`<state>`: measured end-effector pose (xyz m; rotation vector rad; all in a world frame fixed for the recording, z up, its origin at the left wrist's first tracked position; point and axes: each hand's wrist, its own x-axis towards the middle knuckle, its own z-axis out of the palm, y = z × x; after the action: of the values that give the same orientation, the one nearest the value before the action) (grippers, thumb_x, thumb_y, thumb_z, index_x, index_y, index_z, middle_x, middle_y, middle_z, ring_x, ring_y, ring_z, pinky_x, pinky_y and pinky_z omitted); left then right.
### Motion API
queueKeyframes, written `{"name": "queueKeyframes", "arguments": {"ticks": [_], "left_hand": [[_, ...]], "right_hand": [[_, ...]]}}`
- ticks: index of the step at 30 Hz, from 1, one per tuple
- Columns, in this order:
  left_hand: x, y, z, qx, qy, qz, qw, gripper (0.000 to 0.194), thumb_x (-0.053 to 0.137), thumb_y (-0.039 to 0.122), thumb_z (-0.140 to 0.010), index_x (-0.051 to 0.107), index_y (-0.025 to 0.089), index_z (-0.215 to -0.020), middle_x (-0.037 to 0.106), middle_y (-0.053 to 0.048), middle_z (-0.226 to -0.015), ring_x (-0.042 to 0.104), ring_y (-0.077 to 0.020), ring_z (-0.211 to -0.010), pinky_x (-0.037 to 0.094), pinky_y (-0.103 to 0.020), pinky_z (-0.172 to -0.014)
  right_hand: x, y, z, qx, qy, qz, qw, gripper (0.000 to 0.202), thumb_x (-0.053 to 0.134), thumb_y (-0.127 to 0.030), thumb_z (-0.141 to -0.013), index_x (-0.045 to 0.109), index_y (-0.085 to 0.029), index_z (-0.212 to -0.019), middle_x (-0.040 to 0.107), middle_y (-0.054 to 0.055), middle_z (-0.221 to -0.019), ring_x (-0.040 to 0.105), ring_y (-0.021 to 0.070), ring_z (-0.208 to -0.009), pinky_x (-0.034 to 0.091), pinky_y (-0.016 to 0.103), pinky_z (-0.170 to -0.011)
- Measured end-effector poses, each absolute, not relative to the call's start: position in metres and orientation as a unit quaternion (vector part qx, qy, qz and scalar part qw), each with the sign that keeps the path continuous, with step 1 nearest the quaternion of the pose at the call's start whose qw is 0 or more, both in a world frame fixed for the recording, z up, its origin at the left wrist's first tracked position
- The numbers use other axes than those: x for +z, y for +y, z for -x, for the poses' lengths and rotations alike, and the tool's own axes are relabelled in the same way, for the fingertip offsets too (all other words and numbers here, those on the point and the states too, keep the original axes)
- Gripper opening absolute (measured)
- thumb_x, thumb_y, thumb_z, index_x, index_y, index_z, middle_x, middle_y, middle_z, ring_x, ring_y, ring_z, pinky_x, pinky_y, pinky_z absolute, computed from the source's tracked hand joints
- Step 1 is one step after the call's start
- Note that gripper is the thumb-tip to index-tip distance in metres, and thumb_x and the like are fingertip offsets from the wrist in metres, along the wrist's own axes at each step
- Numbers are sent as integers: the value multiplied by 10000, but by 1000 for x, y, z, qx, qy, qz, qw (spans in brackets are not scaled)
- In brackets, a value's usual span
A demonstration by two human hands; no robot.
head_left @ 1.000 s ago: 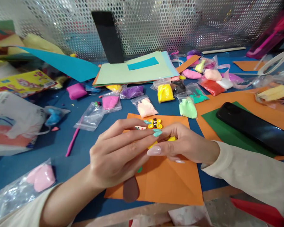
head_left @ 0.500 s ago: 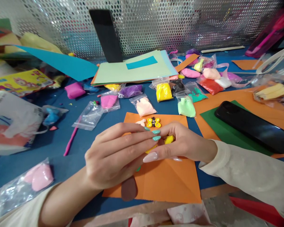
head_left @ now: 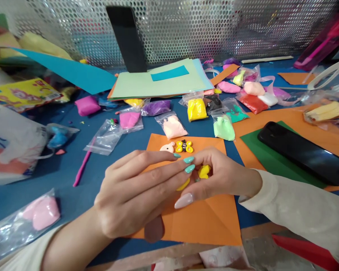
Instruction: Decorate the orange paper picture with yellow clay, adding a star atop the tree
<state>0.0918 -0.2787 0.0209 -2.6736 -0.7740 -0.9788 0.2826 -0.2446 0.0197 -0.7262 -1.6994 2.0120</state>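
Both hands meet over an orange sheet of paper (head_left: pixel 206 222). My left hand (head_left: pixel 141 188) has its fingers extended together, their tips touching my right hand; its palm side is hidden. My right hand (head_left: pixel 214 175) is curled, thumb toward the left, around a yellow clay piece (head_left: pixel 204 171). Another yellow edge (head_left: pixel 183 184) shows between the hands. Just beyond the fingertips lie a yellow and black clay butterfly (head_left: pixel 184 146) and a pale peach clay shape (head_left: pixel 167 147). A brown clay oval (head_left: pixel 154 229) lies near the sheet's front edge, below my left hand.
Bagged clay, including yellow (head_left: pixel 197 109), mint green (head_left: pixel 224 128) and peach (head_left: pixel 174 126), lies beyond the sheet. A black phone (head_left: pixel 302 152) is at right on green paper. A magenta tool (head_left: pixel 82 168) lies at left. Stacked paper (head_left: pixel 130 86) stands before a perforated metal screen (head_left: pixel 186 34).
My right thumb has moved slightly down and away from the curled fingers, showing more of the yellow piece. My left hand has shifted slightly left, and the peach shape is more visible.
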Motion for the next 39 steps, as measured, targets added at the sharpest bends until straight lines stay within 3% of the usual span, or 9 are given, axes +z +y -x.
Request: {"name": "queueKeyframes", "arguments": {"ticks": [5, 10, 17, 22, 28, 32, 39], "left_hand": [[21, -273, -94, -368, -255, 890, 85, 191, 522, 238, -904, 606, 107, -1013, 716, -81, -910, 646, -188, -933, 555, -295, -699], [22, -272, -90, -331, -246, 908, 80, 156, 537, 198, -886, 627, 112, -981, 723, -84, -909, 660, -192, -950, 567, -305, -744], [16, -266, -86, -339, -201, 901, 181, 240, 473, 216, -891, 641, 69, -977, 728, -116, -905, 686, -246, -925, 584, -308, -645], [14, -261, -92, -374, -227, 882, 176, 175, 509, 230, -898, 653, 134, -922, 714, -80, -947, 681, -176, -903, 564, -236, -671], [13, -256, -90, -381, -213, 872, 222, 138, 512, 202, -887, 639, 156, -856, 689, -62, -931, 652, -200, -895, 583, -296, -697], [9, -255, -89, -396, -208, 867, 219, 146, 520, 204, -883, 651, 141, -895, 667, -72, -983, 628, -198, -949, 572, -293, -751], [10, -261, -89, -386, -205, 887, 147, 156, 529, 214, -891, 662, 133, -873, 673, -74, -932, 630, -180, -937, 561, -268, -735]], "right_hand": [[24, -243, -285, 727, -604, 247, 214, 151, 648, -138, -709, 595, -239, -611, 379, -58, -501, 298, 75, -442, 162, 289, -401], [23, -242, -286, 721, -611, 252, 208, 207, 674, -192, -700, 546, -229, -542, 359, -46, -506, 297, 83, -465, 158, 289, -407], [14, -244, -280, 671, -604, 282, 324, 210, 801, -181, -602, 596, -221, -573, 277, -67, -495, 200, 77, -466, 133, 283, -426], [17, -244, -282, 675, -625, 266, 287, 234, 791, -221, -645, 574, -160, -581, 325, -72, -508, 278, 51, -471, 165, 233, -413], [15, -245, -281, 697, -604, 262, 286, 226, 815, -201, -616, 643, -156, -755, 275, -109, -484, 213, 28, -432, 138, 215, -396], [14, -245, -279, 684, -605, 260, 316, 171, 793, -200, -645, 635, -143, -680, 329, -97, -508, 248, 28, -466, 192, 200, -420], [14, -246, -281, 714, -595, 280, 240, 224, 807, -231, -617, 609, -132, -651, 389, -81, -532, 299, 33, -479, 177, 196, -404]]}}
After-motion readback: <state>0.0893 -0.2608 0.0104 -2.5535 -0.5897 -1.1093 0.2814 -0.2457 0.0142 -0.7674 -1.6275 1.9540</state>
